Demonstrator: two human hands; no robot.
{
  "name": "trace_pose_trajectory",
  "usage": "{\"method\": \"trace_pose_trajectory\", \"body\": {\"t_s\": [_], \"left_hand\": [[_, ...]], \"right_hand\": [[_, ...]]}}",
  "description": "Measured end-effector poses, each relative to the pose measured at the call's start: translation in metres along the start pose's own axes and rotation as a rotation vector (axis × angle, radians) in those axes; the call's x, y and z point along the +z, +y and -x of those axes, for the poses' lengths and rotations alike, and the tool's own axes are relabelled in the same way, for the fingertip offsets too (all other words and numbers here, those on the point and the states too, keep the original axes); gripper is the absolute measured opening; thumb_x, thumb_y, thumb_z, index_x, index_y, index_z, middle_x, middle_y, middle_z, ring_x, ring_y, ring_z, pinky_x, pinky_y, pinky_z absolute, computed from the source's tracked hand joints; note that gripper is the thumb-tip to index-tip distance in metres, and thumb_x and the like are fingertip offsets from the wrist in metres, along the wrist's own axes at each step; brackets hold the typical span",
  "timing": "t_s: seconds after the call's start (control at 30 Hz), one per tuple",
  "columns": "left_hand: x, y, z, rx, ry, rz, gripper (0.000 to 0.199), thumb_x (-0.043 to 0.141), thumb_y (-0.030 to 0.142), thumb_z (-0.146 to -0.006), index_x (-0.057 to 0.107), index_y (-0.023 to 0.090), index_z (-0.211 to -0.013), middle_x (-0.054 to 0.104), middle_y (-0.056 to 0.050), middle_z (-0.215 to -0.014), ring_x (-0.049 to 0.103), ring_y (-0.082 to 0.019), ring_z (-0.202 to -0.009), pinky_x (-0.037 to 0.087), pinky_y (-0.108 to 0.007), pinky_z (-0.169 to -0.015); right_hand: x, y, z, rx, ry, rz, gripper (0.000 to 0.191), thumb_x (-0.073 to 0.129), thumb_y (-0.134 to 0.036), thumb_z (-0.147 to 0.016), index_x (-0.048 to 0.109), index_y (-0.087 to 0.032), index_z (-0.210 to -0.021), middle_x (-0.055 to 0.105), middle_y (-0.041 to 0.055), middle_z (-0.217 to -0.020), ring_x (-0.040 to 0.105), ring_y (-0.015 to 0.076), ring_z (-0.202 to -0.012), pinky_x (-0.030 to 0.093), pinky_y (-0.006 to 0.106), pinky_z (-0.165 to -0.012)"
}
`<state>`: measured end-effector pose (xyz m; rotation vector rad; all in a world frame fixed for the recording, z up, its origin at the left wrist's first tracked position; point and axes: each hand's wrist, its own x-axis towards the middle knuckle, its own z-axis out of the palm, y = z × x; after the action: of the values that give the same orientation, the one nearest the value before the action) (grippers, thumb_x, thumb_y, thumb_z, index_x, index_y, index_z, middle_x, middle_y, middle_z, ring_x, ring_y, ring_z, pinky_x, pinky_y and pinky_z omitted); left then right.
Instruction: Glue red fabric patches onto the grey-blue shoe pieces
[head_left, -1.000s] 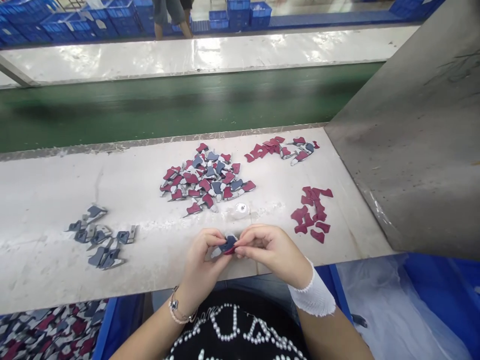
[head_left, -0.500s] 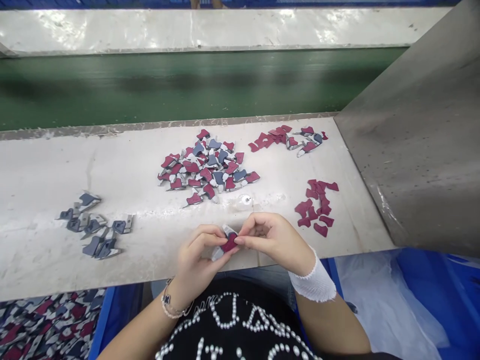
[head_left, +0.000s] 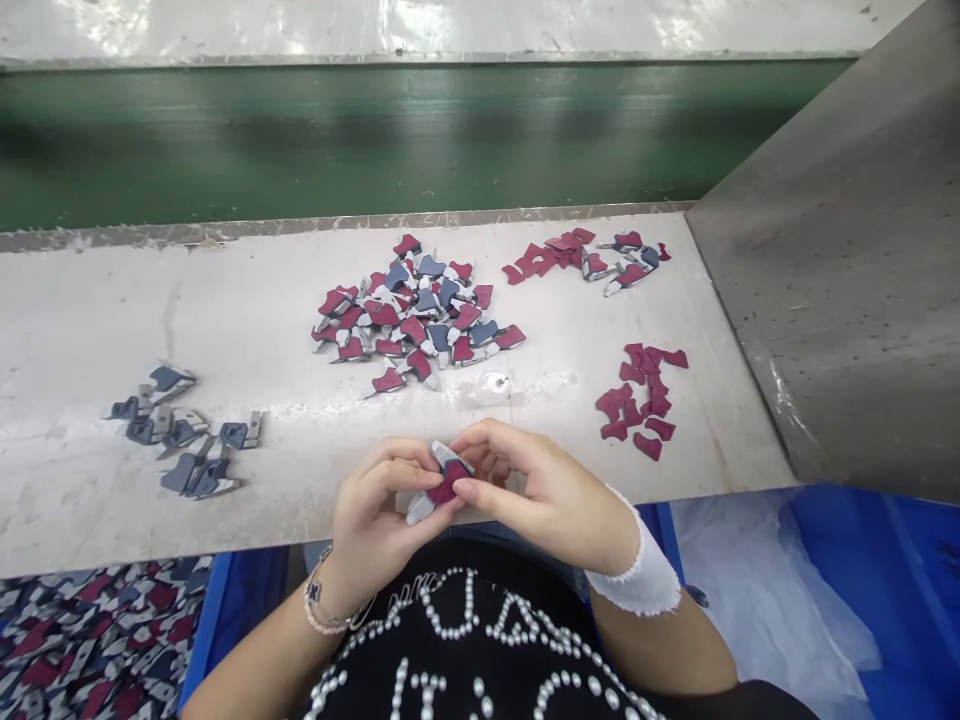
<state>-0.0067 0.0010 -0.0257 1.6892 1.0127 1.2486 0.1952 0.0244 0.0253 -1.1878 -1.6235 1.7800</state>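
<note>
- The left hand [head_left: 375, 510] and right hand [head_left: 547, 495] grip a maroon-and-grey piece [head_left: 444, 480] between their fingertips, just above the table [head_left: 135, 500] edge.
- Left bin [head_left: 247, 590], at 8 o'clock from the hands: heaped with mixed pieces [head_left: 97, 640].
- Right bin [head_left: 900, 570], at 4 o'clock: lined with a plastic liner [head_left: 765, 610].

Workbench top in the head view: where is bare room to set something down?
Free: the white bench left of the grey pieces, and between them and the mixed pile. Crowded: that pile and the red pieces at right.
</note>
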Motion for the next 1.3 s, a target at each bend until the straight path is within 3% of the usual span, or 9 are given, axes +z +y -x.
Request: {"method": "trace_pose_trajectory", "body": {"t_s": [0.17, 0.57, 1.03, 1.3], "left_hand": [[-0.004, 0.002, 0.0, -0.018, -0.003, 0.041, 0.033, 0.081, 0.004, -0.071, 0.061, 0.021, -0.092, 0.062, -0.001, -0.09, 0.063, -0.013, -0.081, 0.059, -0.025, -0.068], [-0.011, 0.002, 0.001, 0.077, -0.026, 0.009, 0.037, 0.079, 0.004, -0.073, 0.062, 0.021, -0.1, 0.064, -0.002, -0.094, 0.065, -0.015, -0.083, 0.061, -0.028, -0.071], [-0.018, 0.013, 0.002, 0.005, -0.041, 0.068, 0.035, 0.076, 0.0, -0.074, 0.065, 0.02, -0.1, 0.064, -0.003, -0.097, 0.063, -0.014, -0.089, 0.059, -0.026, -0.074], [-0.019, 0.017, 0.002, 0.086, -0.051, -0.018, 0.035, 0.077, -0.001, -0.071, 0.065, 0.019, -0.098, 0.065, -0.002, -0.096, 0.066, -0.013, -0.083, 0.061, -0.024, -0.068]], "right_hand": [[0.0, -0.001, 0.001, -0.034, -0.048, -0.037, 0.017, 0.056, -0.029, -0.1, 0.057, -0.02, -0.113, 0.066, 0.0034, -0.099, 0.063, 0.0174, -0.088, 0.054, 0.033, -0.079], [0.004, -0.009, 0.006, -0.069, -0.004, 0.077, 0.026, 0.053, -0.028, -0.1, 0.054, -0.022, -0.126, 0.065, 0.0013, -0.092, 0.063, 0.0168, -0.083, 0.053, 0.031, -0.077], [0.011, -0.02, 0.014, -0.175, 0.029, 0.267, 0.026, 0.05, -0.023, -0.101, 0.052, -0.021, -0.127, 0.069, 0.0061, -0.113, 0.067, 0.0205, -0.096, 0.055, 0.034, -0.081], [0.015, -0.018, 0.018, -0.254, 0.084, 0.304, 0.03, 0.05, -0.017, -0.1, 0.053, -0.017, -0.13, 0.067, 0.0066, -0.121, 0.064, 0.0194, -0.108, 0.052, 0.032, -0.092]]}}
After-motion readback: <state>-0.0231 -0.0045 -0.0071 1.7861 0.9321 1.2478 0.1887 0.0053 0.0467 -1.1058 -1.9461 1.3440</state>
